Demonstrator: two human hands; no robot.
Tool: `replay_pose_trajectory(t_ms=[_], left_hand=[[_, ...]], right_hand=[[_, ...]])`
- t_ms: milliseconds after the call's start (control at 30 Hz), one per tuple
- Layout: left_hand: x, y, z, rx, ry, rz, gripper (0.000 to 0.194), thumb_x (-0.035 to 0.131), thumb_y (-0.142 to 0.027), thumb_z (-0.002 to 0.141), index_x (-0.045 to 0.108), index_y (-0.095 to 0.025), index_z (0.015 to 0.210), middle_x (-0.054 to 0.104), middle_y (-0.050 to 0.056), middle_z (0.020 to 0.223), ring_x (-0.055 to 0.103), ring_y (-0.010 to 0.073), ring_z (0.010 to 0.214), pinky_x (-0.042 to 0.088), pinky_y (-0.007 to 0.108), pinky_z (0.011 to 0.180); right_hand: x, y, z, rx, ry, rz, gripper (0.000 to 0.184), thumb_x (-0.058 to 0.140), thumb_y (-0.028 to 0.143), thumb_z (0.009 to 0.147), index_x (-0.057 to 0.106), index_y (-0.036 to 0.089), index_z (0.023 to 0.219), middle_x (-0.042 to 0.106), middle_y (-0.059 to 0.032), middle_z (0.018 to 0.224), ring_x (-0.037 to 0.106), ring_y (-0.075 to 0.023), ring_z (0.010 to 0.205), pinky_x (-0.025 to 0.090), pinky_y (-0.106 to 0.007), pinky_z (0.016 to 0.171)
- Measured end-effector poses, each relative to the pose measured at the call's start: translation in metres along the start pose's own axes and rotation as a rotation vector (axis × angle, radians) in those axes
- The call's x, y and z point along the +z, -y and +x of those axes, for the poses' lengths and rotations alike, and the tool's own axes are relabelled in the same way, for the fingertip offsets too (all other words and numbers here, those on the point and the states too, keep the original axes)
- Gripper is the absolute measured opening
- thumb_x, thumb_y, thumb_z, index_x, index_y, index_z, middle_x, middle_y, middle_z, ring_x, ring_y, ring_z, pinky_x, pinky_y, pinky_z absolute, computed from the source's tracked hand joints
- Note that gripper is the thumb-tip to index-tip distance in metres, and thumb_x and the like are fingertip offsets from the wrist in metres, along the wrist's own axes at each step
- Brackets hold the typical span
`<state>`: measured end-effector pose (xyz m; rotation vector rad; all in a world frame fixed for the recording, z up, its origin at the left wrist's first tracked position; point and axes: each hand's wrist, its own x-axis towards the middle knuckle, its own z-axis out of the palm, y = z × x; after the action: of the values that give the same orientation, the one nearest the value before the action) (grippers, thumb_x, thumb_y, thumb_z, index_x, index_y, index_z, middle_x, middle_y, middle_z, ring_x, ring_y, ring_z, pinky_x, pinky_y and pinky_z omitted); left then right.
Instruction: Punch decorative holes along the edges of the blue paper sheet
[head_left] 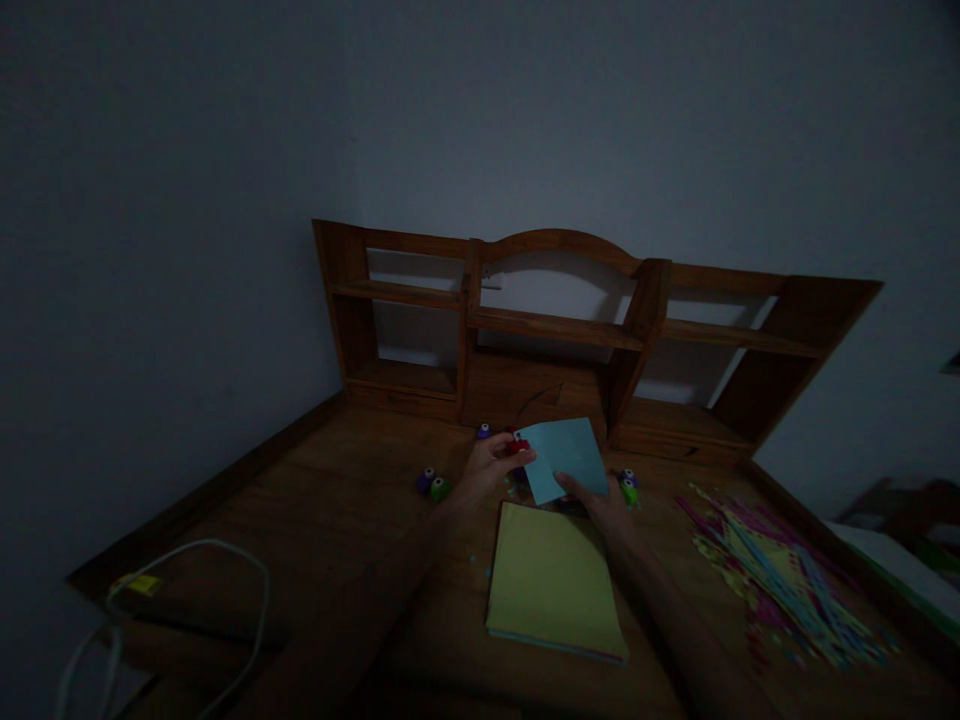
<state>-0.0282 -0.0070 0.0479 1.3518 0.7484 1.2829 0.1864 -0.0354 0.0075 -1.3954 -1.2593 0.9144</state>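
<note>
My right hand (600, 505) pinches the lower edge of a light blue paper sheet (566, 455) and holds it up above the desk. My left hand (491, 468) is closed around a small red craft punch (516, 443) at the sheet's left edge. Just below both hands a stack of paper with a yellow top sheet (551, 580) lies flat on the wooden desk (360, 560).
Small punches lie about: purple and green (433, 485) to the left, another green one (628, 490) to the right. A heap of coloured paper strips (772, 570) covers the right side. A wooden shelf unit (555, 325) stands behind. A white cable (187, 600) loops at the left.
</note>
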Motion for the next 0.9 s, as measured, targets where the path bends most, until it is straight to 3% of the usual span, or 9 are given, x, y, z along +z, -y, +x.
replay_pose_trajectory(t_ms=[400,600,900], left_hand=[[-0.002,0.012,0.004,-0.016,-0.02,-0.043,0.034,0.083,-0.038,0.063,0.07,-0.014,0.083,0.069,0.007,0.086,0.063,0.0188,0.078,0.046,0.029,0.072],[-0.006,0.017,0.005,-0.023,-0.057,-0.037,0.032,0.084,-0.038,0.063,0.069,-0.014,0.08,0.069,0.007,0.083,0.063,0.019,0.077,0.046,0.03,0.071],[-0.003,0.013,0.008,-0.034,0.031,-0.027,0.035,0.084,-0.041,0.062,0.07,-0.015,0.08,0.068,0.007,0.083,0.063,0.0186,0.077,0.046,0.028,0.071]], right_hand=[[0.003,0.005,-0.004,0.048,-0.026,0.016,0.042,0.077,0.054,0.064,0.069,0.016,0.081,0.074,-0.0092,0.08,0.069,-0.0258,0.069,0.054,-0.032,0.061],[0.007,0.013,-0.005,-0.007,0.025,0.02,0.039,0.077,0.053,0.064,0.069,0.017,0.079,0.074,-0.0084,0.078,0.069,-0.0274,0.071,0.055,-0.033,0.063],[0.004,0.008,-0.004,0.019,-0.035,0.046,0.041,0.078,0.051,0.064,0.069,0.018,0.087,0.076,-0.0091,0.087,0.071,-0.0286,0.078,0.057,-0.034,0.066]])
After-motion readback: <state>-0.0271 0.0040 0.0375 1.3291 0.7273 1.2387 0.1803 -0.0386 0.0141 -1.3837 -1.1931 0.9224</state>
